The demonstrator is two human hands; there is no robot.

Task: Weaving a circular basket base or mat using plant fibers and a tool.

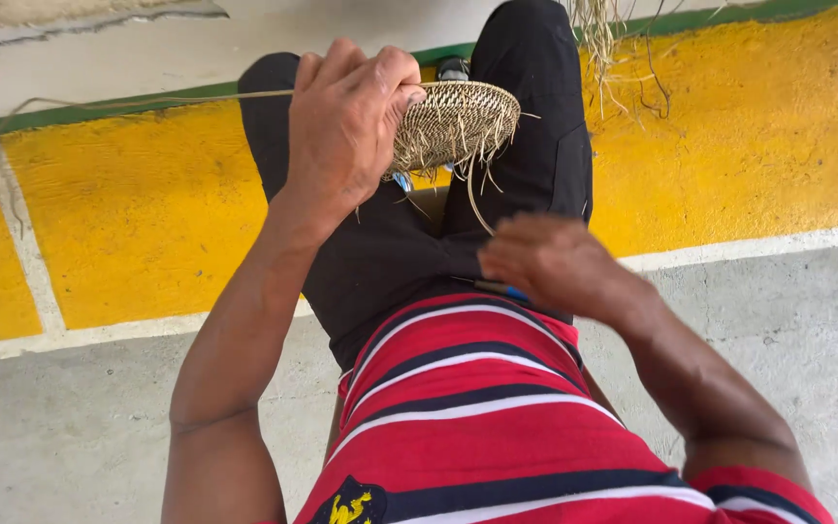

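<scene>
A red shirt with white and dark stripes (477,427) fills the near edge, above black trousers (390,243). The left hand (346,121) is closed around the rim of a small round woven basket base (453,121), fingers (380,73) curled over its near edge, holding it at knee height. A long straw strand (147,99) runs out sideways past those fingers. The right hand (555,267) is blurred, lower, well apart from the basket; its fingers seem bunched near a thin dark tool with a blue end (497,288), though the grip is unclear. Good weaving here probably needs the strand kept taut and the disc steady. The shallow basket holds nothing; loose fibre ends hang below it.
</scene>
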